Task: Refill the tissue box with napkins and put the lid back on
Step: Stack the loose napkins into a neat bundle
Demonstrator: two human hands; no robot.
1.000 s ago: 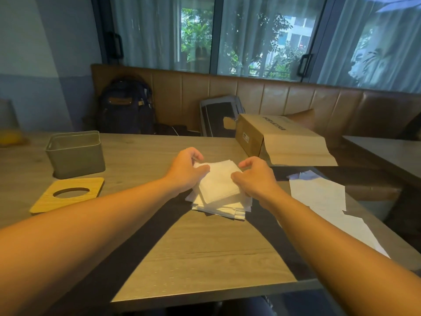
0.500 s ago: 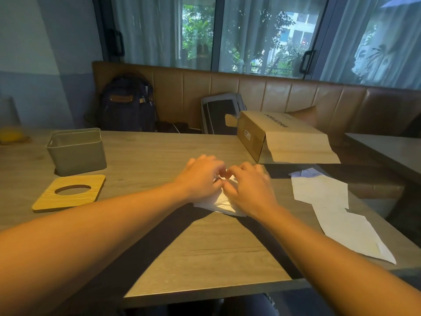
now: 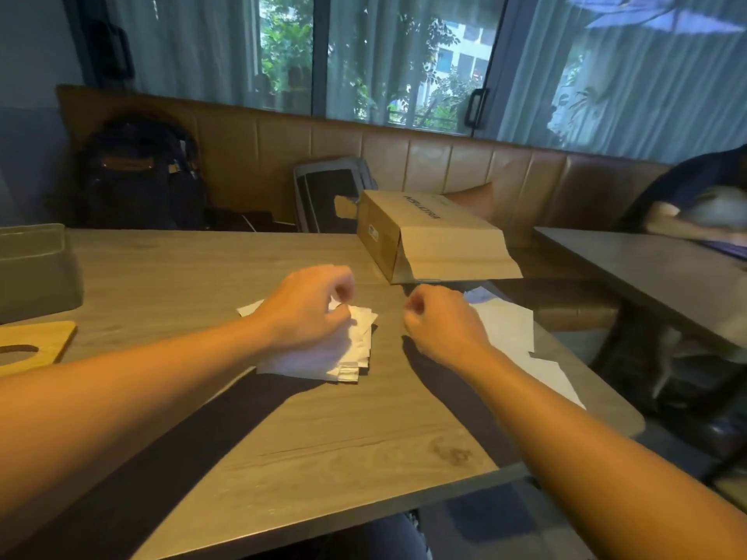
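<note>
A stack of white napkins [image 3: 343, 357] lies on the wooden table [image 3: 323, 446] at its middle. My left hand [image 3: 311, 305] rests on top of the stack, fingers curled and pinching the top napkins. My right hand [image 3: 440, 321] hovers just right of the stack, fingers closed, nothing visible in them. The grey tissue box [image 3: 36, 272] stands open at the far left edge of the view. Its yellow wooden lid [image 3: 36, 345] with an oval hole lies flat in front of the box.
A brown cardboard box [image 3: 428, 236] lies on its side behind my hands. Loose white sheets [image 3: 509, 329] lie at the table's right edge. A backpack [image 3: 137, 179] sits on the bench behind. Another person [image 3: 695, 208] sits at the neighbouring table on the right.
My right hand has come off the napkin stack and moved right. My left hand stays on the stack. The view has swung right, so the tissue box now sits at the left edge.
</note>
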